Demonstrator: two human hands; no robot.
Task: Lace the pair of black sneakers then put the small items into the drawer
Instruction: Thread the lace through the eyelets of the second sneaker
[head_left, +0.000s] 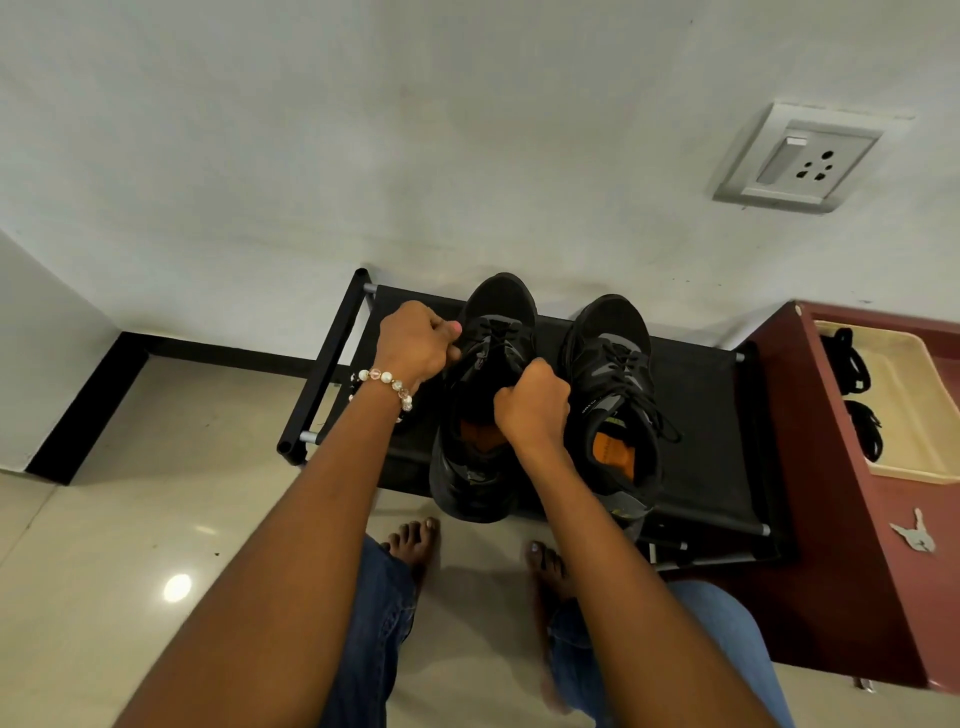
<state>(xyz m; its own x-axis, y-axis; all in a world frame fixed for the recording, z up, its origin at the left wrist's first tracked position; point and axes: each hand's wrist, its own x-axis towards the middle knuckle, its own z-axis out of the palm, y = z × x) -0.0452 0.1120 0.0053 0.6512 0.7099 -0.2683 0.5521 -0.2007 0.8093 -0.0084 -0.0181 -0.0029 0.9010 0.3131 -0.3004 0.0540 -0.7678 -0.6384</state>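
Two black sneakers with orange insoles stand side by side on a low black shoe rack, toes to the wall. My left hand and my right hand are both curled over the left sneaker, pinching its black lace at the tongue. The right sneaker is laced, with loose lace ends trailing on its right side. To the right, a maroon cabinet holds an open drawer with dark items inside. A set of keys lies on the cabinet top.
The rack stands against a white wall with a socket plate at the upper right. The maroon cabinet touches the rack's right end. My bare feet rest on the glossy tiled floor in front of the rack.
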